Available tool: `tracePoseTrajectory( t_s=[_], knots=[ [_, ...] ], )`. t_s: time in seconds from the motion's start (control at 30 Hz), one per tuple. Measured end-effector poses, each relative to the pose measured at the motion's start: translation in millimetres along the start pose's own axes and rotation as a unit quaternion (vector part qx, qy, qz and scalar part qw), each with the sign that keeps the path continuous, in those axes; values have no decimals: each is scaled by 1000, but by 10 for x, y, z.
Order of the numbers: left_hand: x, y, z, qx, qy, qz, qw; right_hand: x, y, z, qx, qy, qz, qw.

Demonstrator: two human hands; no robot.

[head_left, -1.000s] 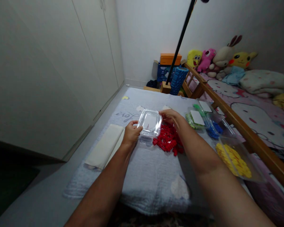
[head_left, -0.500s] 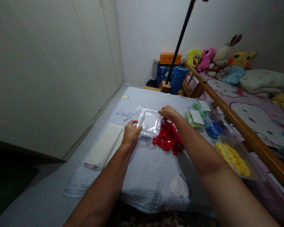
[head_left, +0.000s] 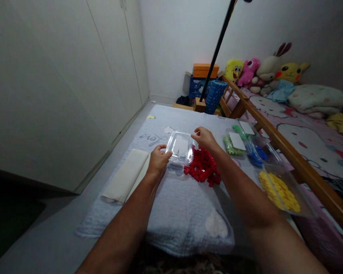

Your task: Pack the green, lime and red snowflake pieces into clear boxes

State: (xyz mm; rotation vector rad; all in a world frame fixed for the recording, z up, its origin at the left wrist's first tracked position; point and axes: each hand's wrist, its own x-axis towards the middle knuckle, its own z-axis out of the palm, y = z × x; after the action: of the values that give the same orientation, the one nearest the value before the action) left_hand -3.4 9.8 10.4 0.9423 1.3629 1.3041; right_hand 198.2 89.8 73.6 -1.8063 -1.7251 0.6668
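Note:
A clear plastic container point(head_left: 180, 147) is held above the cloth, with a white label or card showing through it. My left hand point(head_left: 159, 160) grips its left edge, thumb on top. At the upper right corner, my right hand point(head_left: 204, 136) has its fingers curled and pinched against the rim. Just right of the container and partly beneath my right forearm lies a loose pile of red pieces point(head_left: 202, 167). Whether the container's lid is fastened cannot be made out.
Along the right edge stand clear boxes of yellow pieces point(head_left: 278, 192), blue pieces point(head_left: 257, 156) and green pieces point(head_left: 233, 144). A folded cream cloth point(head_left: 127, 175) lies at left. A wooden bed rail point(head_left: 300, 163) bounds the right side; a black pole point(head_left: 218, 49) rises behind.
My right hand has shifted slightly at the container's upper right corner, its fingers lifting and curling a little more. The left hand and container stay nearly in place.

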Motion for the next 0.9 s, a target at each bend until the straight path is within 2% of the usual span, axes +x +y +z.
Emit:
tracePoseTrajectory(
  t_s=[0.03,0.1,0.13,0.2,0.33,0.47,0.67,0.9],
  knots=[
    [1,3,1,1,0,0,1000,-137,-6,28,-41,14,-87,995],
    [0,7,2,2,1,-1,1000,-445,-26,125,-96,-21,-232,968],
    [-2,8,1,3,1,-2,1000,-595,-40,186,-116,-42,-280,952],
    [-5,7,-3,3,1,-1,1000,-837,-74,309,-159,-69,-330,928],
    [-5,12,-5,8,11,-1,1000,-1006,-128,450,-230,-51,-339,911],
    [1,33,8,3,31,-15,999,-993,-130,465,-246,-45,-356,901],
    [-25,61,22,-30,30,-4,999,-1055,-114,515,-279,-40,-364,888],
    [-30,50,18,-35,47,-19,998,-1087,-109,573,-286,-23,-372,883]
  ],
)
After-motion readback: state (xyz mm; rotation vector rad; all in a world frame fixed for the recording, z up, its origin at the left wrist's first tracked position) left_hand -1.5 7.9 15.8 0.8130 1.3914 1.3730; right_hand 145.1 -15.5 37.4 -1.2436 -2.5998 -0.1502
